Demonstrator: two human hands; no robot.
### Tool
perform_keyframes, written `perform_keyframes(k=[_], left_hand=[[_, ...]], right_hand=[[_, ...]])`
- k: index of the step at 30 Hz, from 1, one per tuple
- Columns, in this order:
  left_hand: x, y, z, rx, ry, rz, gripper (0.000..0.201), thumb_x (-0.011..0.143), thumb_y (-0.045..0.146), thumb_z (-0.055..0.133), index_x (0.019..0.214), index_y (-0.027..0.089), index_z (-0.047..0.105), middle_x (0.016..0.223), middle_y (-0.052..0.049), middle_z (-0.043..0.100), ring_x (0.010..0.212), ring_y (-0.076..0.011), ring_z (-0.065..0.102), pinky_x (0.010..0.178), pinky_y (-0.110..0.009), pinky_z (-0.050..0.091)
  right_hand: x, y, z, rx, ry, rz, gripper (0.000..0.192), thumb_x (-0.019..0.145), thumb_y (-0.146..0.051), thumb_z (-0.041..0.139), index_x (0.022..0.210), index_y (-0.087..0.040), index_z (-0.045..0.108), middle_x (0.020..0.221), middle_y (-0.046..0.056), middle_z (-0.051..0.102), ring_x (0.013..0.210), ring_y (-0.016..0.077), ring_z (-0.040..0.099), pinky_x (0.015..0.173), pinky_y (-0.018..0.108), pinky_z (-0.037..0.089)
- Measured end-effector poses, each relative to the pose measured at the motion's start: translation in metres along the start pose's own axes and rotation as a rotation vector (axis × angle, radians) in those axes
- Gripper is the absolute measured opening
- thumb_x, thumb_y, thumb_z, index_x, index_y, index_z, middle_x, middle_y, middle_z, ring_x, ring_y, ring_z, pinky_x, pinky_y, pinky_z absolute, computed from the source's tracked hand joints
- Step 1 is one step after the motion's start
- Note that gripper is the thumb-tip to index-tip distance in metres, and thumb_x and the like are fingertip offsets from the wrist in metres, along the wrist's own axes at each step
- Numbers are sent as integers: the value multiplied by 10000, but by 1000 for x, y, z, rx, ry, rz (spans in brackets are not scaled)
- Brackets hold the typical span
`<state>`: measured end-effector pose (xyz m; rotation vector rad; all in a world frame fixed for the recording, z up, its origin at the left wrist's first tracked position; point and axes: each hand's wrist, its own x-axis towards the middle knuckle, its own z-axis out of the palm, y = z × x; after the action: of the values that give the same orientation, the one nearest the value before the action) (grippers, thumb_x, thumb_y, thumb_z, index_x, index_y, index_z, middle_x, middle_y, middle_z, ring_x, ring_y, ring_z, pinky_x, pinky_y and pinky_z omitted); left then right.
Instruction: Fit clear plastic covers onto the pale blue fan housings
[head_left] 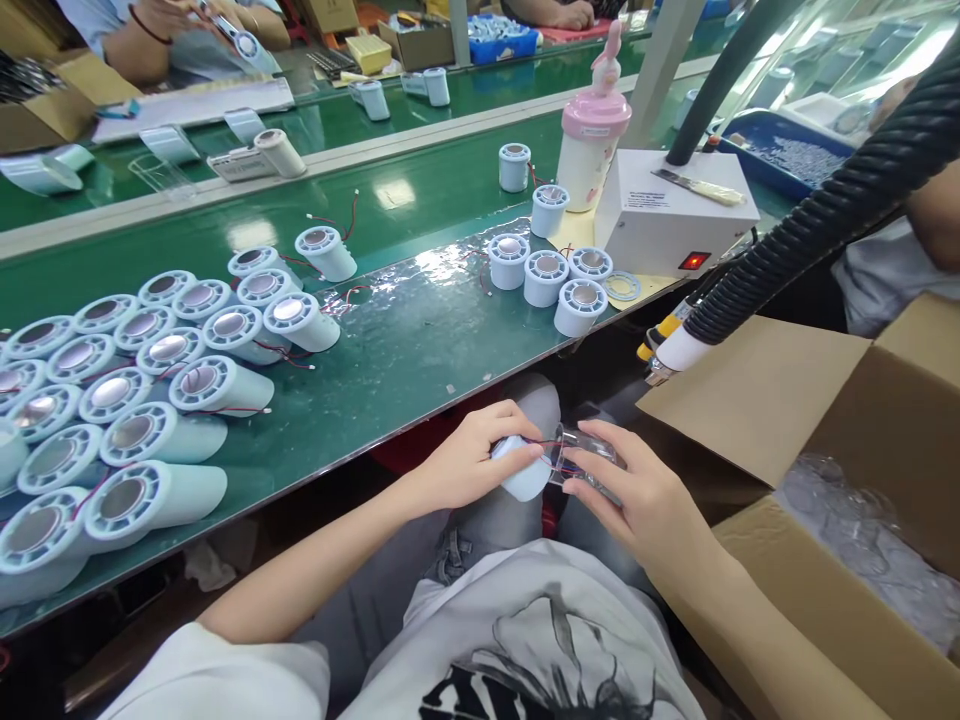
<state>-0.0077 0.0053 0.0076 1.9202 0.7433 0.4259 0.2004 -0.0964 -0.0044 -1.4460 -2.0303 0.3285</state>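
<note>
The left hand point(484, 458) has its thumb and fingers pinching a pale blue tube point(525, 484). The right hand point(649, 495) has its fingers bent and a bit apart, curled around a clear plastic cup point(571, 437). The tube and the cup are very close together, over the lap, just off the near edge of the green desk point(397, 350). Thin red wires point(551, 443) run between them (I can't tell if the tube and cup touch).

Lots of other blue tubes point(171, 348) are crowded at the left end of the desk, right up to its near edge. They have round silver tops, and some have red wires. A smaller bunch of short blue pieces point(546, 268) stands near the right end, by the near edge. Beside it is a white machine point(637, 215) with a glowing red switch point(694, 261) and a brush point(705, 188) on top. A bottle with a pink lid point(585, 165) stands just left of the machine. A fat black hose point(817, 195) hangs down past the desk's right end. Under it, an open cardboard box point(750, 385) holds a pile of clear cups point(847, 530).
</note>
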Motion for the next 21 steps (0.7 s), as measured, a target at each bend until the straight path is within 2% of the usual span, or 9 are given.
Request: perform_keyframes(k=[3, 6, 8, 11, 15, 18, 21], left_hand=[[2, 2, -2, 21, -147, -10, 291, 955, 350, 493, 917, 155, 706, 954, -59, 610, 866, -156, 592, 815, -264, 447], [4, 3, -2, 65, -225, 12, 243, 936, 314, 525, 916, 164, 716, 1008, -63, 629, 910, -169, 599, 840, -268, 448], [5, 5, -1, 73, -202, 27, 215, 922, 312, 553, 948, 181, 722, 1023, -65, 632, 927, -174, 604, 856, -274, 449], [5, 6, 0, 29, -93, 43, 201, 864, 343, 651, 982, 191, 707, 993, -57, 635, 926, -177, 604, 871, -285, 454], [3, -2, 4, -9, 47, 65, 502, 648, 448, 836, 1058, 198, 687, 1005, -58, 603, 938, -203, 583, 888, -333, 472], [1, -11, 7, 17, 52, 127, 623, 581, 494, 859, 1118, 220, 700, 1096, -94, 544, 1037, -249, 559, 927, -389, 479], [0, -17, 9, 6, -10, 139, 669, 592, 489, 856, 1191, 255, 674, 1240, -125, 543, 1168, -298, 531, 1020, -456, 437]], right_hand=[[0, 3, 0, -66, -24, -77, 243, 969, -276, 540, 1149, -173, 668, 1314, 184, 563, 1169, 318, 587, 916, 485, 568], [1, 8, 4, 8, -135, -52, 216, 968, -269, 531, 1114, -209, 678, 1350, 150, 551, 1182, 307, 583, 918, 480, 568], [2, 10, 8, 126, -194, 26, 182, 967, -263, 526, 1050, -222, 682, 1341, 124, 554, 1175, 284, 591, 920, 451, 568], [2, 9, 13, 315, -180, 162, 130, 955, -264, 545, 932, -213, 663, 1258, 114, 567, 1160, 263, 599, 902, 400, 563], [2, 2, 12, 448, -97, 284, 171, 931, -293, 576, 801, -200, 637, 1165, 108, 561, 1050, 251, 626, 873, 391, 538], [3, -1, 5, 563, -20, 395, 264, 915, -307, 584, 679, -194, 615, 1074, 94, 585, 1011, 252, 626, 809, 360, 540], [6, 1, 0, 720, 54, 513, 312, 880, -325, 624, 600, -190, 609, 1000, 88, 620, 989, 257, 632, 747, 333, 559]])
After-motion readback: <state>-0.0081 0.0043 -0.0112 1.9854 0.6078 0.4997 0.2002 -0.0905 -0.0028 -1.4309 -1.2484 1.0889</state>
